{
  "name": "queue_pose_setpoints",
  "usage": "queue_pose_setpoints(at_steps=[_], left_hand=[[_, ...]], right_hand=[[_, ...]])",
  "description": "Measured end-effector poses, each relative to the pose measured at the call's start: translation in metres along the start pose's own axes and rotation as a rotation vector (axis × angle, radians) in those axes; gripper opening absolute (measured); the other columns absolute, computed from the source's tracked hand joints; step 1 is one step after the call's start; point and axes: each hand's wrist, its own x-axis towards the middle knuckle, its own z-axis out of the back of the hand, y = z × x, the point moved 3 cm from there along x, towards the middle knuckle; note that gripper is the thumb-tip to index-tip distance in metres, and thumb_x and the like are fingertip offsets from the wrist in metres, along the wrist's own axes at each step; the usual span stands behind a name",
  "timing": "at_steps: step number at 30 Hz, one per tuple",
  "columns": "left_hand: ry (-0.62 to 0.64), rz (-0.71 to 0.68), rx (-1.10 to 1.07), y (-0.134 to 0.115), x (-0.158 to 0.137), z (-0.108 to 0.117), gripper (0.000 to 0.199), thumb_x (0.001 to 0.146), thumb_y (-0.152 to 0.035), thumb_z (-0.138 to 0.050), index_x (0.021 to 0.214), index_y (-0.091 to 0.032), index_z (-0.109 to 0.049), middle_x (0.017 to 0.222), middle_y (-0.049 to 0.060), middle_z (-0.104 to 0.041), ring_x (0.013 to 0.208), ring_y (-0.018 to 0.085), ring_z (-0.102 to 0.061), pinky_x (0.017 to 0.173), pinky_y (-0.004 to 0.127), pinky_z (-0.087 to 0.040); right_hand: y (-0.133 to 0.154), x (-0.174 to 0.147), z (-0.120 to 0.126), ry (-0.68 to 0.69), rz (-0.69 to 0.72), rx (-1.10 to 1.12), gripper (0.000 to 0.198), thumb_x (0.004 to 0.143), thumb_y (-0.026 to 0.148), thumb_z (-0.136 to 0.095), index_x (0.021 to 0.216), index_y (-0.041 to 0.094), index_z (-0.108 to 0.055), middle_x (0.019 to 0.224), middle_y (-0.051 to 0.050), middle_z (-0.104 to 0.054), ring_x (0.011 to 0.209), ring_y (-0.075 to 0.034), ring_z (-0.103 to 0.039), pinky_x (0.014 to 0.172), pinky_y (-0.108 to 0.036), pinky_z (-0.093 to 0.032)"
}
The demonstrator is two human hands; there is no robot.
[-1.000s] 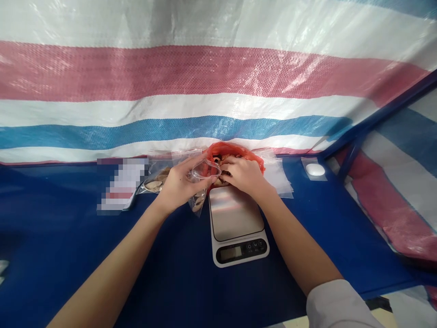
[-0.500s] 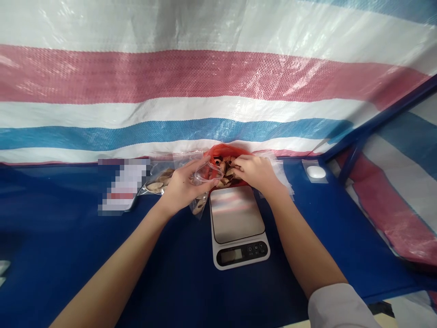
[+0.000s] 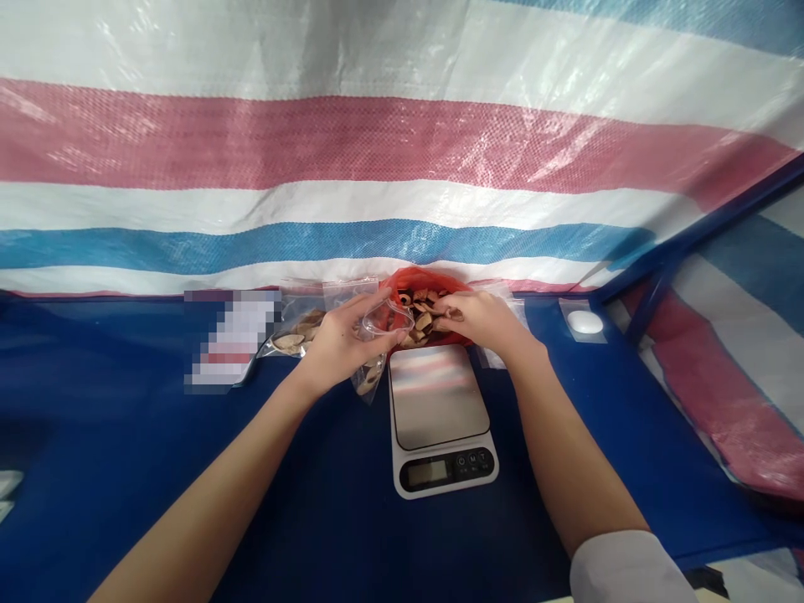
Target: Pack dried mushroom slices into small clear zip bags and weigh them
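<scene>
My left hand (image 3: 345,335) is closed on the rim of a clear plastic bag (image 3: 370,378), its mouth spread round between thumb and fingers. A few pale brown dried slices show in the bottom of it. Against the far edge of the table, a red plastic bag (image 3: 420,278) stands open, filled with curled dried slices (image 3: 422,320). My right hand (image 3: 481,320) reaches over its right side, thumb and fingers pinched on a brown dried slice (image 3: 453,315). Just in front of the red bag lies a white kitchen scale (image 3: 440,400) with a bare steel plate.
Another clear bag of slices (image 3: 290,342) lies left of my left hand, beside a phone (image 3: 234,339) with a blurred screen. Flat clear bags (image 3: 515,311) are behind my right wrist. A white oval object (image 3: 584,322) sits farther right. A striped sheet (image 3: 314,142) hangs behind the blue table.
My right hand has drawn slightly right and up from the slices, and a slice now shows between its fingers. My left hand keeps holding the clear bag's mouth open.
</scene>
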Motion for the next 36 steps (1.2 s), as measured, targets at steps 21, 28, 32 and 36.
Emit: queue_pose_setpoints(at_steps=[21, 28, 32, 36], left_hand=[[0.015, -0.021, 0.012, -0.003, 0.0, -0.001, 0.063, 0.08, -0.05, -0.078, 0.135, -0.021, -0.065, 0.112, 0.008, -0.074, 0.099, 0.026, -0.07, 0.093, 0.041, -0.059], [0.012, -0.047, -0.003, -0.003, 0.001, -0.003, 0.064, 0.081, -0.047, -0.078, 0.136, -0.017, -0.064, 0.105, 0.008, -0.074, 0.092, 0.023, -0.069, 0.087, 0.039, -0.059], [0.014, -0.045, -0.021, -0.002, 0.001, -0.005, 0.064, 0.08, -0.047, -0.079, 0.135, -0.017, -0.065, 0.107, 0.009, -0.074, 0.091, 0.024, -0.07, 0.087, 0.039, -0.058], [0.017, -0.042, -0.052, -0.001, 0.0, -0.006, 0.064, 0.079, -0.047, -0.08, 0.134, -0.019, -0.066, 0.115, 0.01, -0.074, 0.095, 0.025, -0.07, 0.09, 0.04, -0.059]], right_hand=[[0.01, 0.001, -0.002, 0.099, -0.061, -0.221, 0.025, 0.095, 0.026, -0.055, 0.101, 0.026, -0.079, 0.101, -0.008, -0.077, 0.094, -0.026, -0.069, 0.071, -0.032, -0.046], [-0.005, -0.001, -0.001, -0.005, -0.011, -0.053, 0.025, 0.094, 0.025, -0.058, 0.105, 0.026, -0.08, 0.105, -0.004, -0.079, 0.092, -0.024, -0.07, 0.077, -0.031, -0.046], [-0.009, 0.001, -0.006, -0.003, 0.038, 0.049, 0.024, 0.091, 0.02, -0.059, 0.101, 0.024, -0.081, 0.101, -0.004, -0.079, 0.089, -0.022, -0.069, 0.078, -0.03, -0.045], [-0.005, 0.003, -0.009, 0.005, 0.069, 0.06, 0.025, 0.089, 0.017, -0.058, 0.099, 0.022, -0.081, 0.101, -0.005, -0.078, 0.087, -0.021, -0.067, 0.076, -0.03, -0.044]])
